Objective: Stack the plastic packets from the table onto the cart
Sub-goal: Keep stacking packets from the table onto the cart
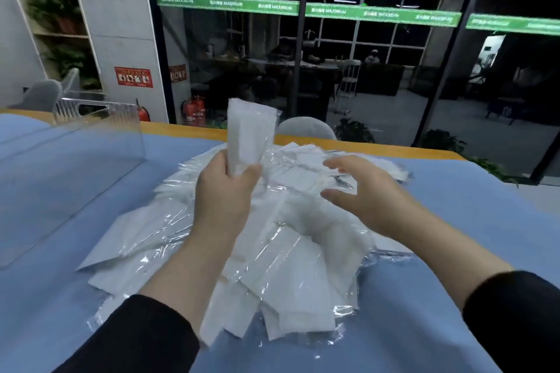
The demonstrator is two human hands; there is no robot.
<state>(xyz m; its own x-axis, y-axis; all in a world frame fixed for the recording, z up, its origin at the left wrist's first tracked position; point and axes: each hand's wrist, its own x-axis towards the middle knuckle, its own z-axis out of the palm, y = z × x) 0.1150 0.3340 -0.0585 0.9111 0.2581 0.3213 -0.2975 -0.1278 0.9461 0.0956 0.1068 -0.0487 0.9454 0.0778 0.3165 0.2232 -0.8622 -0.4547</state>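
Note:
A loose heap of white plastic packets point(291, 266) lies on the blue-covered table point(454, 236) in front of me. My left hand point(224, 194) grips one white packet point(250, 133) by its lower end and holds it upright above the heap. My right hand point(360, 191) hovers over the far right part of the heap, fingers spread and relaxed, holding nothing. No cart is in view.
A clear acrylic box point(100, 136) stands on the table at the left. The table's orange far edge point(378, 147) runs behind the heap, with a grey chair back point(306, 127) beyond it. A glass wall and red fire extinguishers point(194, 110) stand behind.

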